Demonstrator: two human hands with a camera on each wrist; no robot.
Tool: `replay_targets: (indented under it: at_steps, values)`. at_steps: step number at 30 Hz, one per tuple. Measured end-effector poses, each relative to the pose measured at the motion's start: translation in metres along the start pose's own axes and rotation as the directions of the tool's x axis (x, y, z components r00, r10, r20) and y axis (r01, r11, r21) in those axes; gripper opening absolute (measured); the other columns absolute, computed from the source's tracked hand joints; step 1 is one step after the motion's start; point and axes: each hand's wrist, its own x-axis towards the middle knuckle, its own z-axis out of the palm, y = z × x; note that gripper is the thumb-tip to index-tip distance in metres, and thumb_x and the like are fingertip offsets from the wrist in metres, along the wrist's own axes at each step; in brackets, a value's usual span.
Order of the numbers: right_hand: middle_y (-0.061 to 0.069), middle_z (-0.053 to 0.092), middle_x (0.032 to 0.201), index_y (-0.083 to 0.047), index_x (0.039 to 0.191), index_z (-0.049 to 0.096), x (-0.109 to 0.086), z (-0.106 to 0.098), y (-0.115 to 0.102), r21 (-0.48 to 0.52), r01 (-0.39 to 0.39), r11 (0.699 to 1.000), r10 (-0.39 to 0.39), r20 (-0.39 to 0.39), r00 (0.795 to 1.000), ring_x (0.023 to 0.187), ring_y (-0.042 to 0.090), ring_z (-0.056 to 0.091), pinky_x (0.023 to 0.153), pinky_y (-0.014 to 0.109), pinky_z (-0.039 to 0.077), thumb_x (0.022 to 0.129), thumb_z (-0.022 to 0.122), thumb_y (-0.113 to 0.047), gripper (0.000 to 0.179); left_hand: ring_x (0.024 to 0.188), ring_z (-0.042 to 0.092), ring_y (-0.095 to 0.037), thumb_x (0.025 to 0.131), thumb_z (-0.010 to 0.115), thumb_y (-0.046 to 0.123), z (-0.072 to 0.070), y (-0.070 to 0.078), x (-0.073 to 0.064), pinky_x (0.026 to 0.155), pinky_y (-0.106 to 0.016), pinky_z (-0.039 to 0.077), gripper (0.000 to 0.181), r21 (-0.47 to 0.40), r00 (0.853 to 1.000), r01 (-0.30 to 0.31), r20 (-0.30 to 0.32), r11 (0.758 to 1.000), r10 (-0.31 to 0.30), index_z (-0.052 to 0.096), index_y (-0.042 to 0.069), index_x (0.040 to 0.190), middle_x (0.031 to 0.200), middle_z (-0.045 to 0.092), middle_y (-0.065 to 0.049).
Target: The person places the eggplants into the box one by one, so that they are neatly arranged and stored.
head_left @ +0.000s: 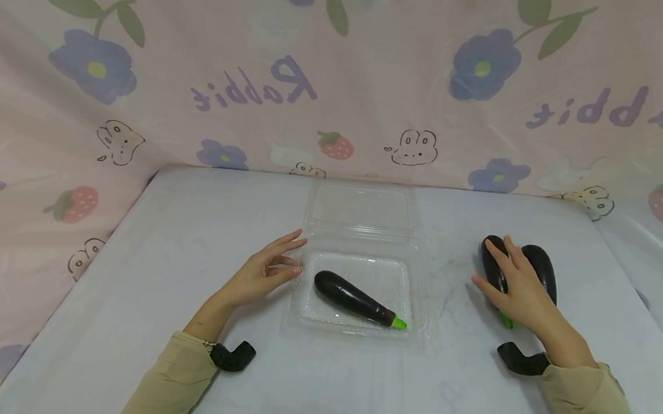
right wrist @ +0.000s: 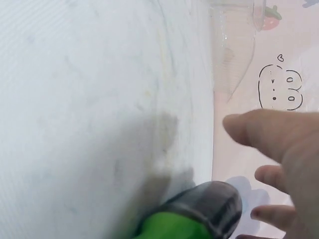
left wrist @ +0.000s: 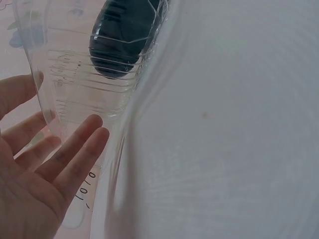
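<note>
Khaki sleeves (head_left: pixel 169 381) occupy the foreground. One eggplant (head_left: pixel 354 299) lies slantwise in the clear box (head_left: pixel 324 327), its lid (head_left: pixel 359 212) open at the far side. Left hand (head_left: pixel 260 273): fingers loosely spread, holding nothing, beside the box's left edge. Right hand (head_left: pixel 522 296): fingers extended over two other eggplants (head_left: pixel 541 269) on the white table (head_left: pixel 104 282), gripping neither; contact with them cannot be told. Patterned cloth (head_left: pixel 366 111) hangs behind.

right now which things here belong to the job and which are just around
Likely part of the job:
open clear container
eggplant inside it
left-side eggplant under the right hand, right hand
eggplant beside that one

Likely just around:
black wrist pieces
printed cloth behind
white tabletop
</note>
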Motion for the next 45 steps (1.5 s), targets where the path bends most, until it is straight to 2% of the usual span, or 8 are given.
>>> replay_targets:
  at_steps: [4, 9, 15, 24, 34, 45]
  values:
    - [0.035, 0.009, 0.153, -0.001, 0.151, 0.023, -0.0003, -0.0011, 0.0014, -0.024, -0.023, 0.999, 0.024, 0.027, 0.999, 0.137, 0.058, 0.013, 0.097, 0.076, 0.024, 0.094, 0.062, -0.03, 0.075, 0.119, 0.057, -0.03, 0.094, 0.064, 0.017, -0.0002, 0.0015, -0.0001, 0.098, -0.036, 0.05, 0.055, 0.004, 1.0, 0.003, 0.002, 1.0, -0.003, 0.043, 0.007, 0.144, 0.159, 0.023, -0.003]
    - [0.035, 0.009, 0.153, -0.002, 0.151, 0.024, -0.0012, -0.0003, 0.0037, -0.04, -0.03, 0.999, 0.032, 0.036, 0.999, 0.136, 0.057, 0.015, 0.093, 0.076, 0.029, 0.094, 0.062, -0.029, 0.073, 0.118, 0.057, -0.031, 0.094, 0.063, 0.016, 0.0001, 0.0013, -0.0005, 0.098, -0.037, 0.05, 0.055, 0.001, 1.0, -0.005, 0.007, 1.0, 0.005, 0.043, 0.006, 0.144, 0.159, 0.022, -0.007]
    - [0.039, 0.015, 0.15, 0.001, 0.148, 0.028, -0.0017, 0.0008, 0.0061, -0.053, 0.002, 0.999, -0.001, 0.021, 1.0, 0.129, 0.063, 0.023, 0.089, 0.076, 0.032, 0.096, 0.058, -0.017, 0.062, 0.118, 0.057, -0.031, 0.094, 0.063, 0.016, 0.0008, 0.0011, -0.0007, 0.098, -0.038, 0.05, 0.055, 0.0, 1.0, -0.003, 0.007, 1.0, 0.003, 0.043, 0.007, 0.144, 0.159, 0.022, -0.006]
    - [0.039, 0.016, 0.149, 0.001, 0.147, 0.031, -0.0008, 0.0023, 0.006, -0.062, -0.028, 0.998, 0.03, 0.037, 0.999, 0.129, 0.062, 0.023, 0.092, 0.075, 0.03, 0.096, 0.057, -0.012, 0.059, 0.118, 0.057, -0.031, 0.094, 0.063, 0.016, 0.0015, 0.0007, -0.001, 0.098, -0.039, 0.05, 0.054, 0.005, 1.0, 0.003, 0.001, 1.0, -0.003, 0.043, 0.007, 0.144, 0.159, 0.023, -0.006]
    - [0.036, 0.021, 0.149, -0.002, 0.146, 0.034, -0.0008, 0.004, 0.0063, -0.056, 0.006, 0.998, -0.006, -0.009, 1.0, 0.125, 0.063, 0.028, 0.088, 0.074, 0.033, 0.093, 0.058, -0.007, 0.058, 0.118, 0.057, -0.031, 0.094, 0.063, 0.016, 0.0003, 0.0025, -0.0012, 0.098, -0.042, 0.05, 0.055, 0.01, 1.0, 0.006, 0.003, 1.0, -0.006, 0.043, 0.007, 0.144, 0.159, 0.022, -0.006]
    - [0.034, 0.025, 0.149, -0.004, 0.146, 0.037, 0.0026, 0.0054, 0.0024, -0.027, 0.083, 0.996, -0.085, -0.08, 0.993, 0.123, 0.062, 0.034, 0.086, 0.072, 0.035, 0.092, 0.058, -0.002, 0.058, 0.118, 0.057, -0.03, 0.094, 0.063, 0.016, 0.0011, -0.0015, -0.0001, 0.098, -0.037, 0.05, 0.054, 0.013, 1.0, -0.006, 0.001, 1.0, 0.006, 0.043, 0.007, 0.144, 0.159, 0.022, -0.006]
